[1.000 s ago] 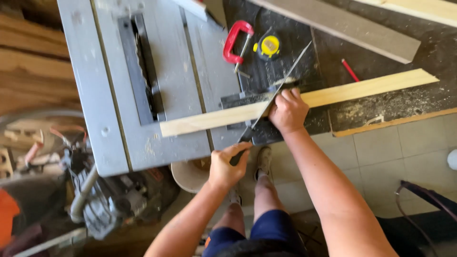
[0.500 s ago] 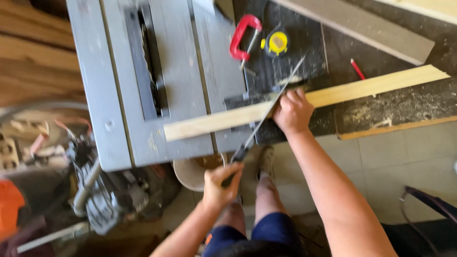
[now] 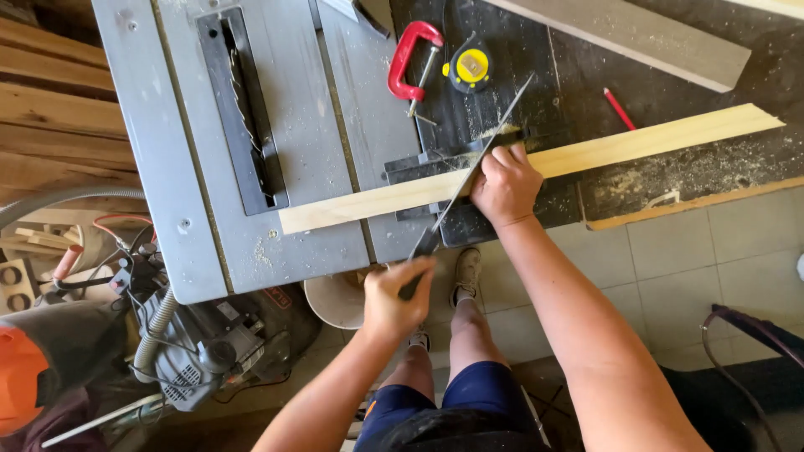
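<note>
Forward again went the saw [image 3: 469, 172]; left hand [image 3: 395, 301] grips its handle, right hand [image 3: 504, 186] presses one plank [image 3: 528, 164] overhanging the desk [image 3: 670, 180] edge.

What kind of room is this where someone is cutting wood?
Most likely a woodworking workshop. A grey table saw fills the bench, the left hand works a hand saw across a wooden strip steadied by the right hand, and a red clamp lies in sawdust.

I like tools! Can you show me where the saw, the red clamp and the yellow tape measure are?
saw [image 3: 481, 151]: head view, middle of its thin blade.
red clamp [image 3: 404, 52]: head view, its curved frame.
yellow tape measure [image 3: 471, 66]: head view, its yellow case.
</note>
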